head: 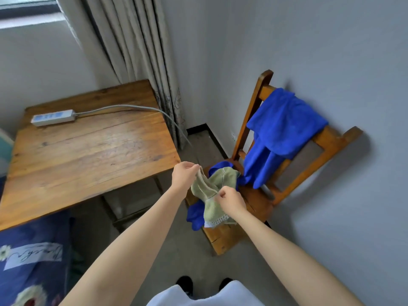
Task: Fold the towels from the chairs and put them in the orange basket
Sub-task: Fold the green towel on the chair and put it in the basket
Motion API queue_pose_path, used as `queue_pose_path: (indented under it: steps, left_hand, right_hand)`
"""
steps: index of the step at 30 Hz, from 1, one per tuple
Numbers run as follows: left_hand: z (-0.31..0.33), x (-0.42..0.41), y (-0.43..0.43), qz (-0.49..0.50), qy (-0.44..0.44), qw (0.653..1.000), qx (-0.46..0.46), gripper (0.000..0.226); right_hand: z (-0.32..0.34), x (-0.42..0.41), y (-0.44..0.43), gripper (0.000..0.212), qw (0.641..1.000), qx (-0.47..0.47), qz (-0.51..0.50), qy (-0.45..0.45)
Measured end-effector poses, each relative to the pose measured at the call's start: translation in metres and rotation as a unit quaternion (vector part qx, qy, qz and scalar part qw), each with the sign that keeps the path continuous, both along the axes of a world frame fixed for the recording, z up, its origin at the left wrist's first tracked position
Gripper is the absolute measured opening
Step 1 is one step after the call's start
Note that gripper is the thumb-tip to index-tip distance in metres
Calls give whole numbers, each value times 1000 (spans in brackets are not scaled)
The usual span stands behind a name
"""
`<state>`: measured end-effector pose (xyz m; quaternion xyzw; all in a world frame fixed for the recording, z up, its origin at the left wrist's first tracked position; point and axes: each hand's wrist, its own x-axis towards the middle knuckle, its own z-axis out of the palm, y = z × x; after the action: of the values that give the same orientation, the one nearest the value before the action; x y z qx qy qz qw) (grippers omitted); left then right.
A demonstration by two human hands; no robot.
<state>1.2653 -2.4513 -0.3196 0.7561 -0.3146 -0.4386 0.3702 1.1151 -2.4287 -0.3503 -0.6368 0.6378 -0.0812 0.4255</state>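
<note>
A small pale green towel (212,191) with a white lace hem hangs above the seat of a wooden chair (260,206). My left hand (184,176) pinches its upper edge. My right hand (230,200) pinches its lower right edge. A large blue towel (280,129) drapes over the chair's backrest and down onto the seat. More blue cloth (195,215) spills over the seat's front left edge, under the green towel. No orange basket is in view.
A wooden table (88,146) stands left of the chair, bearing a white power strip (53,117) whose cable runs off the right edge. Beige curtains (136,51) hang in the corner. A blue flowered bedcover (33,261) lies at the lower left. The wall is close behind the chair.
</note>
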Motion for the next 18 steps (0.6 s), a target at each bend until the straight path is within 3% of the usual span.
queue_pose_path:
  steps: [4,7,12,15,18]
  left_hand:
    - [-17,17,28,-33,-15,999,14,34]
    - [-32,19,52,-83,-12,996,11,36]
    - [-34,0,71,-201,52,978,-35,45]
    - [-36,-6,68,-180,-51,980,-74,37]
    - [-42,0,63,-119,-170,978,-32,27]
  right_hand:
    - [31,3,-18,39,987,37,-126,-87]
    - [52,10,-31,15,960,69,-226,-150]
    - [76,28,-52,12,936,78,-274,-209]
    - [97,35,-56,14,919,80,-283,-264]
    - [114,33,-60,21,899,79,-296,-312]
